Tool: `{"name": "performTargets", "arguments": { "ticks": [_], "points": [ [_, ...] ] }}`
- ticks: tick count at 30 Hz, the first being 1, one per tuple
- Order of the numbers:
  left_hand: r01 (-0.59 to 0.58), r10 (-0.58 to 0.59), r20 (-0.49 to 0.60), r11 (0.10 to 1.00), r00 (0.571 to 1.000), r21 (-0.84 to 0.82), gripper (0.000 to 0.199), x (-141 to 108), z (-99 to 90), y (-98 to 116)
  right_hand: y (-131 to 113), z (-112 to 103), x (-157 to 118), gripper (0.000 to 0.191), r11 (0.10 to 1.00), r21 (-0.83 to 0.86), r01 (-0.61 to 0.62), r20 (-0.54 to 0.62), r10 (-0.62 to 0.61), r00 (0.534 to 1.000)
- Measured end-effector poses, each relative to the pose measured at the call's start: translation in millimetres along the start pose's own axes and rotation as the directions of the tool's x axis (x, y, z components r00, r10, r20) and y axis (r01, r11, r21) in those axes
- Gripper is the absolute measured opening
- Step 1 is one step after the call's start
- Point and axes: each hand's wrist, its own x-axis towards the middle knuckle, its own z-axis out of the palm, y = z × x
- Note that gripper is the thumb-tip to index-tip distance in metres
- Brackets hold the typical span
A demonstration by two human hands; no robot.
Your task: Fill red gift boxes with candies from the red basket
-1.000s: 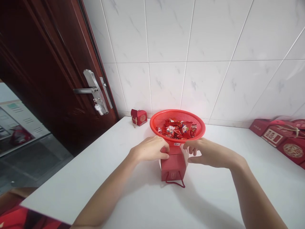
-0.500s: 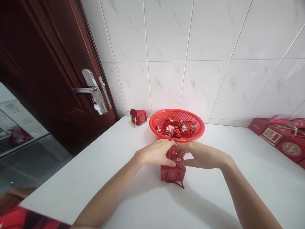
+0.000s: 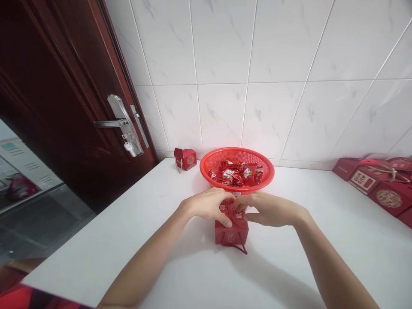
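Note:
A small red gift box (image 3: 231, 237) stands on the white table in front of me. Pale lettering marks its front and top, and a red cord handle (image 3: 240, 248) hangs down at its near side. My left hand (image 3: 204, 205) is curled over the left of its top, thumb on the front flap and fingers towards the back. From the right, my right hand (image 3: 268, 210) grips the top flaps with bent fingers and thumb. Its fingertips are partly hidden. Just behind the box, a red plastic basket (image 3: 206, 171) holds several red-wrapped candies (image 3: 238, 174).
Another small red box (image 3: 186, 159) with a tan cord sits at the back left by the tiled wall (image 3: 222, 111). Several red boxes (image 3: 389, 199) are heaped at the right. A dark red door (image 3: 74, 86) with a metal handle (image 3: 109, 123) stands left of the white table (image 3: 128, 223).
The gift box's top flaps now lie flatter, with more lettering showing. Both hands stay at the box; my fingers have shifted slightly on the flaps. The whole view has moved a little.

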Motion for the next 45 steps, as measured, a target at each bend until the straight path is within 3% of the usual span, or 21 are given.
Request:
{"name": "performTargets", "arguments": {
  "ticks": [6,10,13,17,20,23,27,30,34,37,41,43,45],
  "points": [
    [0.064,-0.063,-0.037,0.997,0.997,0.035,0.049,-2,6.2,6,-3,2,5,0.019,0.999,0.011,0.032,0.018,-0.032,0.999],
    [0.126,-0.123,-0.076,0.991,0.989,0.041,0.041,4,18.3,12,-2,3,7,0.039,0.999,0.041,0.006,0.011,-0.006,1.0],
    [0.092,-0.088,-0.114,0.995,0.99,0.037,0.039,8,23.9,14,1,5,5,0.053,0.995,0.054,-0.088,0.006,0.088,0.996],
    [0.164,-0.148,-0.141,0.98,0.979,0.109,0.046,6,26.3,18,3,10,6,0.058,0.961,-0.005,-0.277,0.057,0.277,0.959],
    [0.175,-0.154,-0.145,0.973,0.977,0.148,0.05,4,27.0,19,3,13,8,0.057,0.956,-0.026,-0.291,0.061,0.292,0.954],
    [0.089,-0.073,-0.131,0.988,0.989,0.123,0.048,7,27.2,14,3,13,5,0.059,0.962,0.008,-0.273,0.068,0.272,0.96],
    [-0.087,0.082,-0.048,0.99,0.995,-0.112,0.039,13,29.4,2,12,21,-12,0.052,0.976,0.08,-0.203,-0.022,0.206,0.978],
    [-0.053,0.042,-0.065,0.98,0.997,-0.191,0.039,13,34.1,-2,23,39,-26,0.053,0.98,0.18,-0.082,-0.145,0.109,0.983],
    [0.054,-0.069,-0.15,0.993,0.986,-0.102,0.042,7,41.7,-4,36,72,-31,0.074,0.936,0.333,0.115,-0.293,-0.013,0.956],
    [-0.011,-0.022,-0.215,0.989,0.976,-0.15,0.043,4,49.7,-8,43,95,-24,0.071,0.876,0.439,0.201,-0.404,-0.007,0.915],
    [-0.259,0.105,-0.441,0.916,0.891,-0.305,0.048,1,66.3,-19,48,110,-15,0.073,0.777,0.581,0.242,-0.455,0.064,0.888],
    [-0.321,0.115,-0.523,0.891,0.844,-0.322,0.044,-1,75.5,-25,49,113,-13,0.074,0.751,0.613,0.245,-0.459,0.086,0.885],
    [-0.342,0.105,-0.551,0.874,0.828,-0.346,0.035,-4,83.0,-30,49,115,-13,0.074,0.734,0.634,0.245,-0.459,0.101,0.883]
  ]
}}
